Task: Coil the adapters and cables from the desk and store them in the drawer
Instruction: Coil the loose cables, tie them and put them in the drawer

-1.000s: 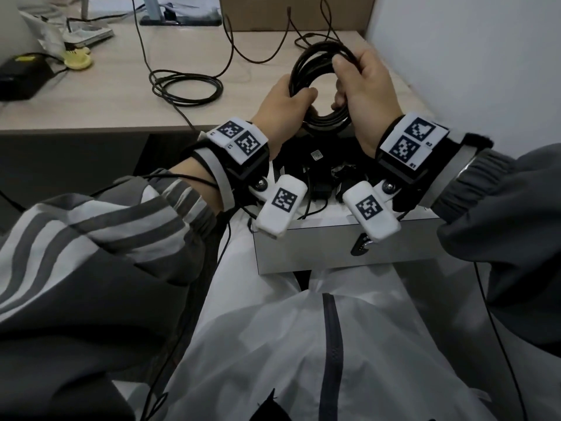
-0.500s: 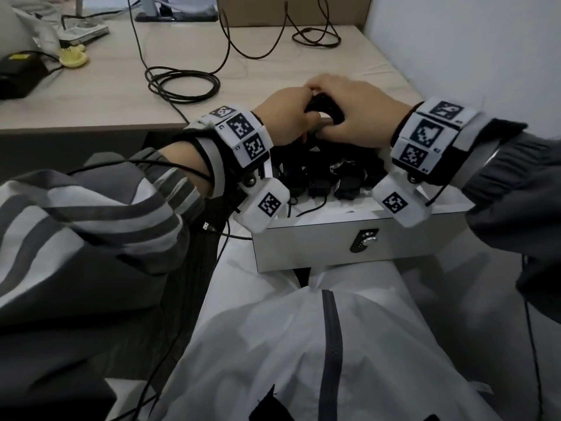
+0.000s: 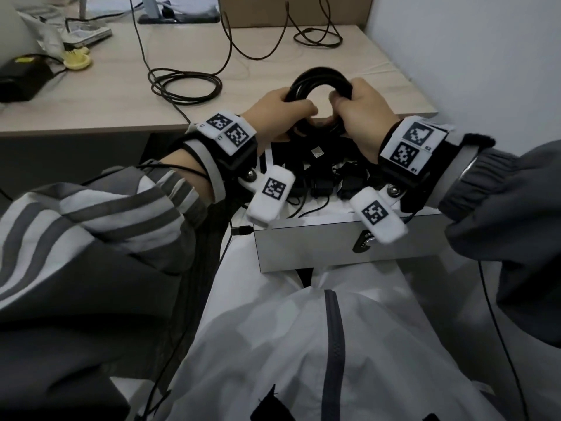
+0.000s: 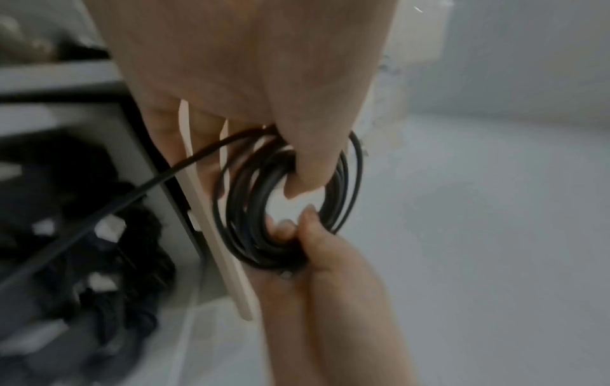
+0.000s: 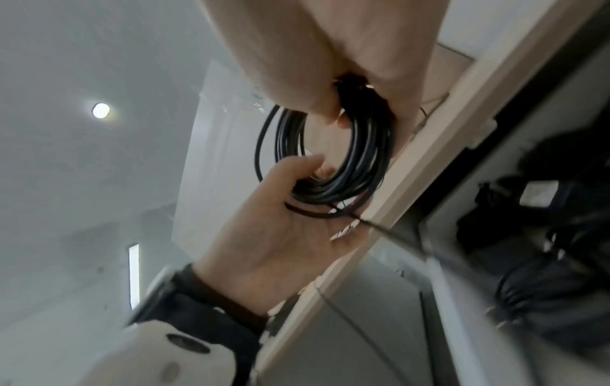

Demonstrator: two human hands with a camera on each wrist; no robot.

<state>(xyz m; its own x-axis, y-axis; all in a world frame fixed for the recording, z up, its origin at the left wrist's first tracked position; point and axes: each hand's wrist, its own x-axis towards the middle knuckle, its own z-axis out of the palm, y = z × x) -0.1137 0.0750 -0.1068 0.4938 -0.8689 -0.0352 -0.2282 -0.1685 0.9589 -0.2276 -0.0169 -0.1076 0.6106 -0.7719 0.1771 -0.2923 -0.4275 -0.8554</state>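
Note:
A black coiled cable (image 3: 318,80) stands upright above the desk's front edge, over the open white drawer (image 3: 334,247). My left hand (image 3: 282,107) grips its left side and my right hand (image 3: 358,107) grips its right side. In the left wrist view the coiled cable (image 4: 264,235) shows several loops with a loose end trailing toward the drawer. In the right wrist view the coiled cable (image 5: 363,167) sits between both hands. Black adapters and cables (image 3: 321,177) lie in the drawer below my wrists.
On the desk (image 3: 106,104) lie a loosely looped black cable (image 3: 185,86), a smaller cable loop (image 3: 318,34) at the back, a black adapter (image 3: 24,77) and a yellow item (image 3: 77,60) at far left. A white wall (image 3: 470,71) closes the right side.
Half a second ago both hands were pressed low over the drawer with the coil flat. Now they have lifted it, and it stands upright above the desk edge.

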